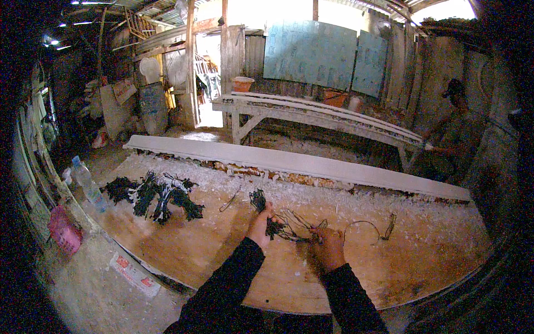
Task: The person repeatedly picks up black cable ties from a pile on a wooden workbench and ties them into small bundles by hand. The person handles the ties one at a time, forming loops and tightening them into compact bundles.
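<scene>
My left hand [260,227] is closed around a small bundle of dark cords [257,199], whose bunched end sticks up past the fingers. Loose loops of cord [289,220] stretch from that bundle across to my right hand [330,248], which pinches them between closed fingers. Both hands are just above a wooden tabletop [222,261]. Right of my right hand, a thin curved cord [364,222] lies beside a short dark twisted piece [390,225]. Several dark and pale cord bundles [160,196] lie in a heap on the left of the table.
White flakes [233,186] cover the table's far side, below a long white beam [295,164]. A clear bottle [87,181] stands at the left edge, with a pink container [65,229] beyond it. Behind are a long bench [311,109] and a person [453,131] at right.
</scene>
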`<action>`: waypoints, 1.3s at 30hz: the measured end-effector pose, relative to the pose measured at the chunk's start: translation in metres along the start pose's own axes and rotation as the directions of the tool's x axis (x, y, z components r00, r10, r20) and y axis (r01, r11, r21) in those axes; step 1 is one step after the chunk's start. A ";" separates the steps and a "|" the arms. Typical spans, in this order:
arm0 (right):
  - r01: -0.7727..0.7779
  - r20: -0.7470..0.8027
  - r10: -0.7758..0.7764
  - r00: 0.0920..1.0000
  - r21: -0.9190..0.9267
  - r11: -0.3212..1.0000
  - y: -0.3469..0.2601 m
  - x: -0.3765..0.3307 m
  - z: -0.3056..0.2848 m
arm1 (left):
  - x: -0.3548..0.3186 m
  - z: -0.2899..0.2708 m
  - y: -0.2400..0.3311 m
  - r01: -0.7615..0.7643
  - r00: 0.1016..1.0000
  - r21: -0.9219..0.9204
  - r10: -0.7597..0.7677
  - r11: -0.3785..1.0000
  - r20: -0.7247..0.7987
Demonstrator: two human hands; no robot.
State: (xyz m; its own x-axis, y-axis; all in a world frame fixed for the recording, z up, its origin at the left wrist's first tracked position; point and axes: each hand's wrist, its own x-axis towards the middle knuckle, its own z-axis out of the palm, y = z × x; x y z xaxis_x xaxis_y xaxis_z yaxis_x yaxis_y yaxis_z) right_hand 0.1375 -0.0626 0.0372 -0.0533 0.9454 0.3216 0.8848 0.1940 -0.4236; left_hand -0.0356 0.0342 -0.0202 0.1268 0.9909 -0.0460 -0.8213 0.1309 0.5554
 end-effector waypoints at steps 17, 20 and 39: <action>0.115 -0.041 -0.120 0.992 0.688 0.717 0.007 0.000 0.010 | -0.007 0.006 -0.027 0.109 0.976 0.249 -0.152 0.962 0.159; 0.053 0.074 -0.178 0.981 0.786 0.616 0.003 -0.002 0.015 | -0.017 0.015 -0.024 0.184 0.966 0.316 -0.230 0.931 0.115; 0.456 -0.022 -0.497 0.867 0.436 0.776 -0.017 0.002 0.000 | -0.031 0.025 -0.020 0.084 0.966 0.559 -0.204 0.825 0.156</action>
State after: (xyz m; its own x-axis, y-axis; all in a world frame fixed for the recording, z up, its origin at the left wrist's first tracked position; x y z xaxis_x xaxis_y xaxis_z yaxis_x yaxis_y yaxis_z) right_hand 0.1226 -0.0644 0.0449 -0.4759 0.7178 0.5082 0.4607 0.6957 -0.5512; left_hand -0.0093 0.0002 -0.0090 0.3769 0.9258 -0.0280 -0.3556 0.1725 0.9186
